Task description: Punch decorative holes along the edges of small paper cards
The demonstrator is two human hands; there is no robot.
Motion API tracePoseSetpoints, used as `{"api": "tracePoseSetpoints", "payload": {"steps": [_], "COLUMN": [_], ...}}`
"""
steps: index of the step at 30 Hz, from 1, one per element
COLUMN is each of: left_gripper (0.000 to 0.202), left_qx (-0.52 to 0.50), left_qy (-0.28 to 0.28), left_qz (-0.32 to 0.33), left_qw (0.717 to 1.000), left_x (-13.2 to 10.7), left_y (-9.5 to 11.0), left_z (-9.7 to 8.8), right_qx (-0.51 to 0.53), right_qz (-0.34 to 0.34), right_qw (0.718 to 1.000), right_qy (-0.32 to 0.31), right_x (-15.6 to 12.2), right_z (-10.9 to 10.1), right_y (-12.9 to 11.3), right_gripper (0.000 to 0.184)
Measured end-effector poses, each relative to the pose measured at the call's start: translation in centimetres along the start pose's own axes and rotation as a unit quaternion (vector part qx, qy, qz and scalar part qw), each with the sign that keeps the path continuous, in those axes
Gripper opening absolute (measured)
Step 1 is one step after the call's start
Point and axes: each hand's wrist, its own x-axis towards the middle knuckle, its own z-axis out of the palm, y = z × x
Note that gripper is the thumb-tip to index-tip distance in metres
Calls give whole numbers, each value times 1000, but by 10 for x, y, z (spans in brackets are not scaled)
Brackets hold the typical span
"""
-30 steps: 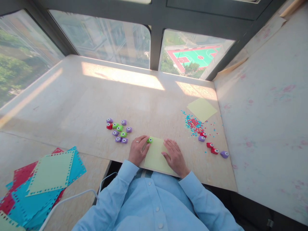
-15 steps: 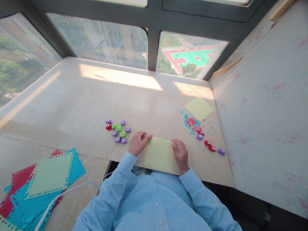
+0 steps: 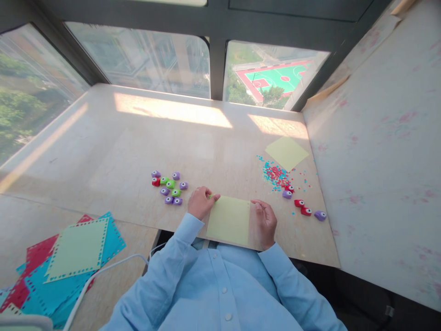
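Yellow paper (image 3: 228,223) lies lower centre between your separated hands: left hand (image 3: 200,202) at its upper-left corner, likely steadying it, right hand (image 3: 267,224) beside its right edge; grips unclear.

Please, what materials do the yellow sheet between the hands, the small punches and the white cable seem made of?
Sheet: probably paper, matte; it is thin, flat, without shine. Punches: likely plastic, smooth, from their bright, even colours. Cable: perhaps plastic or rubber-coated; smooth, bending in a soft curve.
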Motion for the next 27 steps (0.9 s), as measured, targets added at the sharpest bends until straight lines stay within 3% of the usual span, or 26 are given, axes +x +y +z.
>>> {"api": "tracePoseSetpoints", "payload": {"steps": [8, 20, 23, 27], "left_gripper": [28, 29, 30, 30], "left_qx": [39, 13, -51, -142], "left_qy": [-95, -122, -127, -129], "left_qz": [-87, -100, -83, -70], "left_qw": [991, 987, 987, 979], "left_x": [8, 8, 11, 14], "left_y": [16, 14, 9, 1], "left_z": [-12, -8, -8, -9], "right_qx": [16, -11, -34, -107], "right_qz": [29, 4, -42, -154], "right_qw": [999, 999, 996, 976], "right_qy": [-23, -52, -64, -111], "right_x": [-2, 0, 1, 2], "right_z": [1, -1, 0, 3], "right_y": [3, -4, -4, -2], "right_gripper": [28, 29, 27, 22]}}
